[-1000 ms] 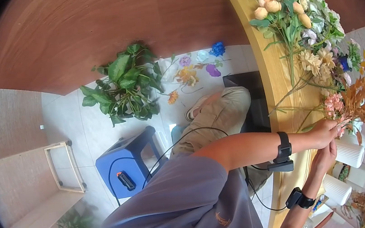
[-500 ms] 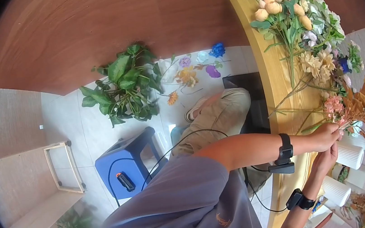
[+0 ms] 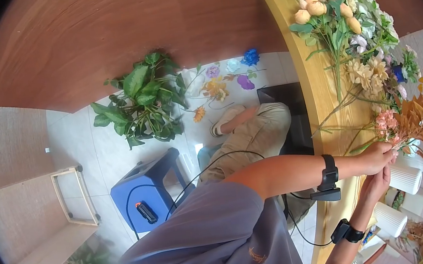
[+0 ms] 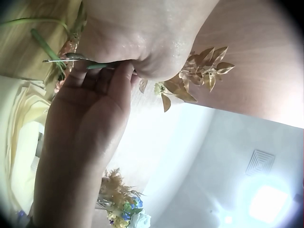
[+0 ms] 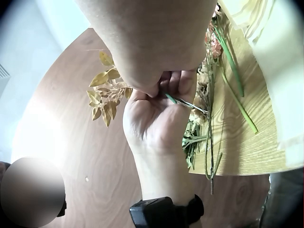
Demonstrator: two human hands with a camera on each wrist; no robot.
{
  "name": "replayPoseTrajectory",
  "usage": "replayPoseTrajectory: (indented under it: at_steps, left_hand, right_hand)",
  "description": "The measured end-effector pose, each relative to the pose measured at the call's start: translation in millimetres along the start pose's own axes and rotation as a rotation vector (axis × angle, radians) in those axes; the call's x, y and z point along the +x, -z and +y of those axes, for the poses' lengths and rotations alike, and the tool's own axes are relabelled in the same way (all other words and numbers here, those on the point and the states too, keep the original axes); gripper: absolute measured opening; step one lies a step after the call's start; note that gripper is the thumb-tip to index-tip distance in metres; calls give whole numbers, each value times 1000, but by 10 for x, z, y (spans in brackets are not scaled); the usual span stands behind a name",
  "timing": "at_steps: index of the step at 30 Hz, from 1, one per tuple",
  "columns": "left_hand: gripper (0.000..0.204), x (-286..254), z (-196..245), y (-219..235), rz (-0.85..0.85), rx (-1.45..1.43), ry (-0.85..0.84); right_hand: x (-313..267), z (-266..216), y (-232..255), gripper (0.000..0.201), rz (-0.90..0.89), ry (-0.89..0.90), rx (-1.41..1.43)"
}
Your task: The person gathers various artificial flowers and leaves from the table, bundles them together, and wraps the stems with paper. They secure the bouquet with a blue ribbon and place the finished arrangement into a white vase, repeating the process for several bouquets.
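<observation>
My left hand [image 3: 376, 158] and right hand [image 3: 379, 183] meet at the table's right side, both curled round the stems of a spray with orange-brown leaves [image 3: 417, 118]. In the left wrist view, the left hand [image 4: 142, 35] fills the top and the right hand [image 4: 95, 102] rises from below; golden leaves [image 4: 209, 70] stick out beyond them. A short green stem [image 5: 171, 99] and thin wires show between the left hand [image 5: 161, 116] and right hand [image 5: 152, 38]. Pink blossoms [image 3: 385, 121] lie beside the hands. The fingertips are partly hidden.
Many artificial flowers lie along the wooden table [image 3: 291, 32], with peach buds [image 3: 315, 7] at its far end. White ribbed vases [image 3: 404, 178] stand beyond the right hand. A blue stool [image 3: 137, 194], a leafy plant [image 3: 139, 101] and loose flowers [image 3: 217, 89] are on the floor.
The orange-brown leaves dipped and turned, then came back up slightly, while both hands stayed almost in place. On the floor, the foot shows more fully than before.
</observation>
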State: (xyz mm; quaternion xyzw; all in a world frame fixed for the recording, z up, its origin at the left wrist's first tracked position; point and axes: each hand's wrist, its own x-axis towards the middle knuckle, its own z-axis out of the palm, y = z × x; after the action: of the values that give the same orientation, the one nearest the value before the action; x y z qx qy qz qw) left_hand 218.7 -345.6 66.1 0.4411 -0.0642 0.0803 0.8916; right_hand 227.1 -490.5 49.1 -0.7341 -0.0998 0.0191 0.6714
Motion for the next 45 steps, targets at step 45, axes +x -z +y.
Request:
replayPoseTrajectory:
  at_steps: [45]
  left_hand:
    - [28, 40, -148, 17, -33, -45, -66]
  right_hand:
    - [-19, -68, -131, 36, 42, -4, 57]
